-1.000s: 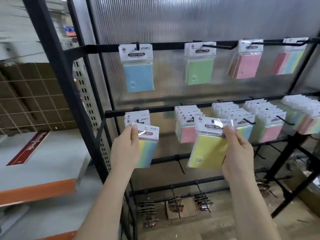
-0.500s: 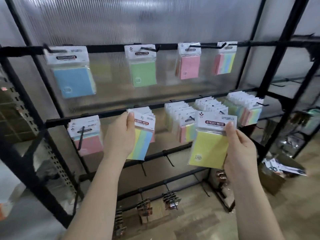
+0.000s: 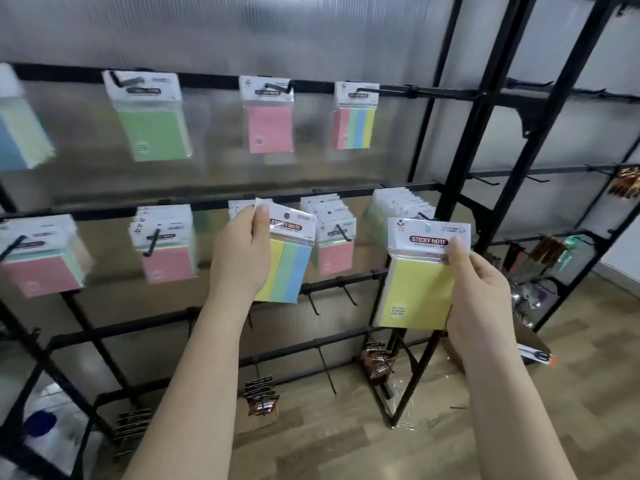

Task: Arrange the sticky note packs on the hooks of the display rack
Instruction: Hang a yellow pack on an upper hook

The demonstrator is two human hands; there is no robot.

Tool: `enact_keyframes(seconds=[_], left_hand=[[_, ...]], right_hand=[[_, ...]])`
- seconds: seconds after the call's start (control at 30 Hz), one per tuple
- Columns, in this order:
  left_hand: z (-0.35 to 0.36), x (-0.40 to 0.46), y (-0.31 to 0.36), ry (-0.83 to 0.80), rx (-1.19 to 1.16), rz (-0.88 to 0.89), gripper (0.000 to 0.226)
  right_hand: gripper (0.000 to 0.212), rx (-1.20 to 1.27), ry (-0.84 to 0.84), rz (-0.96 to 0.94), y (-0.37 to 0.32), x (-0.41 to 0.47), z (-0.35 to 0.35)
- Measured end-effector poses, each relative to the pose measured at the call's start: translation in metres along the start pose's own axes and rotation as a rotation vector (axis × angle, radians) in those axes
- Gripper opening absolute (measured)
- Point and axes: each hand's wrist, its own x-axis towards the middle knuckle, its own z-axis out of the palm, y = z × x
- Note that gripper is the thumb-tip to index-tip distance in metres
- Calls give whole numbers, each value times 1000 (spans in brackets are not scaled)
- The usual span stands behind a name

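Two packs pinched: left hand [image 3: 242, 251] striped pack [image 3: 285, 268], right hand [image 3: 485, 292] yellow pack [image 3: 415, 289]. Hang-hole probably misses hook [image 3: 341, 233]; pack drops.

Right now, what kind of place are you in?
Probably a shop, maybe its stationery aisle. A black display rack carries rows of hooks, many identical sticky note packs hang there in stacks, and other small packaged goods hang lower down.

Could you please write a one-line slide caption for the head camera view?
Left hand holds a striped sticky note pack, right hand a yellow pack, before the display rack.
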Motion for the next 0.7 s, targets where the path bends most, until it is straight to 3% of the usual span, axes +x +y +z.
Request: enact_keyframes(seconds=[0.5, 0.7], left_hand=[[104, 74, 53, 60, -224, 210, 44], [127, 105, 83, 29, -381, 277, 8]], right_hand=[[34, 2, 71, -36, -4, 116, -30], [35, 27, 59, -57, -2, 161, -25]])
